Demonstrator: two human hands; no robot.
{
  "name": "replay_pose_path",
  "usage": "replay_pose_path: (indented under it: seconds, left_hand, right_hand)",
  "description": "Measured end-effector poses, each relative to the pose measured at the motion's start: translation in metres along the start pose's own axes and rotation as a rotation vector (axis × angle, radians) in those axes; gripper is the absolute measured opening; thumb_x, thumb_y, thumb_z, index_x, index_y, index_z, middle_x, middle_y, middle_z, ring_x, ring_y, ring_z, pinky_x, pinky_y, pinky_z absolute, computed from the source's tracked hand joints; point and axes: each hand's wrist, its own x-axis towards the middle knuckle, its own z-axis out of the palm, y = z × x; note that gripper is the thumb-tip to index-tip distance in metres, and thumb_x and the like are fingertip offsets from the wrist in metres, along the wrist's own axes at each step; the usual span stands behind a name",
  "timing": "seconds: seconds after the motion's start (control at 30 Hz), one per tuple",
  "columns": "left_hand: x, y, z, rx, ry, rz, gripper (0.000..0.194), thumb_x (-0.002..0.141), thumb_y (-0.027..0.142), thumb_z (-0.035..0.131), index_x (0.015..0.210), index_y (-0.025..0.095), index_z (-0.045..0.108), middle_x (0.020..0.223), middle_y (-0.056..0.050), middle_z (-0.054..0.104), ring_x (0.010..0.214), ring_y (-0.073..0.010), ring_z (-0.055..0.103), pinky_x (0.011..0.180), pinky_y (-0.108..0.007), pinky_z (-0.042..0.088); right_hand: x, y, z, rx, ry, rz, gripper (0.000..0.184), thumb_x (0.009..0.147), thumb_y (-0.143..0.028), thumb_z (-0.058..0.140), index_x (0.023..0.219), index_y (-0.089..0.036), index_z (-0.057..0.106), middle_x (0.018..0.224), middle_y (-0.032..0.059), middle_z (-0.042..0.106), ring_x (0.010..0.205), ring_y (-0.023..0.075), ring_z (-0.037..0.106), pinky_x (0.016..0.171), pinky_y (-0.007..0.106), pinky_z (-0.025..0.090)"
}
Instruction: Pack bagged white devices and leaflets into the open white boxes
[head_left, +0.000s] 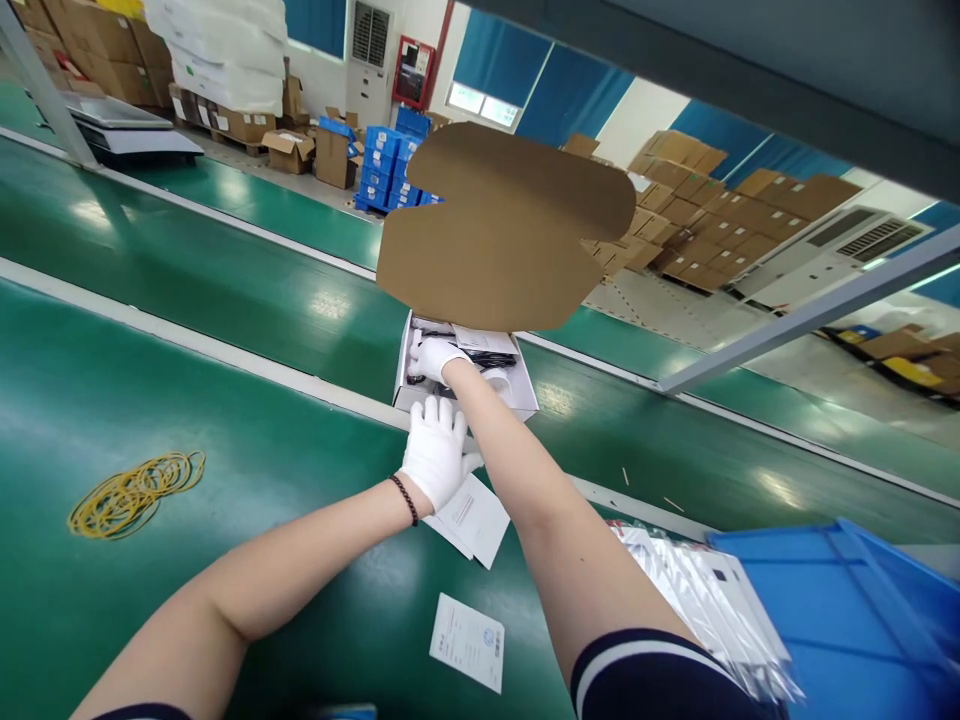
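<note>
A white box (528,384) with its brown cardboard lid (495,250) raised stands on the green conveyor. Inside it lie a black cable bundle (491,358), a white paper (480,340) and a round white part (497,380). My right hand (439,358), in a white glove, reaches into the left side of the box with fingers bent downward; what its fingertips hold is hidden. My left hand (436,450), also gloved, is open with fingers spread at the box's front wall. Printed leaflets (474,520) lie partly under my left hand.
A single printed sheet (468,642) lies nearer me. Yellow rubber bands (135,495) are heaped at left. To the right are plastic-wrapped white items (705,600) and a blue bin (847,610). A metal rail (225,345) edges the conveyor; a slanted post (810,310) rises at right.
</note>
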Motion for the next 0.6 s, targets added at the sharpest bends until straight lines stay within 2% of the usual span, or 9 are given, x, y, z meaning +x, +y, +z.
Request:
replay_pose_path:
  seconds: [0.1,0.2,0.27,0.37,0.43,0.5,0.6]
  left_hand:
    - [-0.028,0.010,-0.010,0.061,-0.036,0.078,0.058,0.089,0.052,0.053,0.131,0.013,0.059,0.136,-0.025,0.051,0.127,-0.0421,0.042,0.108,-0.058,0.028]
    - [-0.055,0.008,-0.025,0.067,-0.036,0.114,0.048,0.091,0.054,0.049,0.119,0.017,0.064,0.118,-0.020,0.061,0.111,-0.0365,0.054,0.098,-0.052,0.039]
    - [-0.077,-0.010,-0.034,0.057,-0.010,0.093,0.043,0.093,0.053,0.045,0.112,0.020,0.065,0.113,-0.016,0.063,0.104,-0.0333,0.058,0.094,-0.048,0.042]
    - [-0.115,-0.058,-0.039,0.027,0.055,-0.037,0.043,0.096,0.052,0.037,0.113,0.024,0.065,0.121,-0.013,0.063,0.110,-0.0314,0.060,0.097,-0.044,0.045]
    - [-0.140,-0.090,-0.037,-0.025,0.088,-0.201,0.043,0.094,0.052,0.039,0.114,0.026,0.066,0.133,-0.010,0.058,0.117,-0.0321,0.058,0.099,-0.044,0.046]
    - [-0.157,-0.111,-0.033,-0.085,0.105,-0.361,0.044,0.092,0.054,0.040,0.117,0.029,0.066,0.141,-0.007,0.054,0.123,-0.0330,0.056,0.101,-0.046,0.046]
    - [-0.163,-0.113,-0.027,-0.169,0.095,-0.453,0.046,0.091,0.057,0.042,0.121,0.031,0.066,0.147,-0.002,0.049,0.127,-0.0333,0.053,0.105,-0.047,0.045]
  right_hand:
    - [-0.013,-0.005,0.006,-0.032,-0.022,0.045,0.030,0.095,-0.036,0.061,0.115,-0.014,0.063,0.113,0.0099,0.065,0.100,0.0226,0.064,0.088,0.044,0.053]
    - [-0.036,-0.015,-0.004,-0.044,0.005,0.104,0.029,0.093,-0.025,0.060,0.117,-0.010,0.064,0.118,0.0169,0.065,0.109,0.0271,0.062,0.092,0.045,0.049]
    - [-0.059,-0.015,-0.012,-0.039,0.031,0.134,0.033,0.092,-0.024,0.059,0.119,-0.006,0.063,0.120,0.0211,0.064,0.111,0.0290,0.061,0.093,0.043,0.047]
    - [-0.109,-0.001,-0.007,-0.035,0.094,0.152,0.040,0.096,-0.032,0.049,0.125,-0.007,0.061,0.122,0.0214,0.062,0.114,0.0301,0.058,0.094,0.041,0.044]
    - [-0.148,0.013,0.011,-0.027,0.152,0.129,0.043,0.099,-0.040,0.040,0.126,-0.014,0.061,0.124,0.0180,0.061,0.114,0.0301,0.055,0.094,0.041,0.042]
    - [-0.185,0.027,0.040,0.024,0.143,0.083,0.048,0.094,-0.054,0.045,0.122,-0.019,0.064,0.120,0.0147,0.062,0.111,0.0295,0.055,0.091,0.038,0.043]
    - [-0.223,0.045,0.086,0.080,0.026,0.182,0.075,0.073,-0.067,0.068,0.129,-0.018,0.060,0.122,0.0168,0.058,0.114,0.0330,0.052,0.089,0.038,0.044]
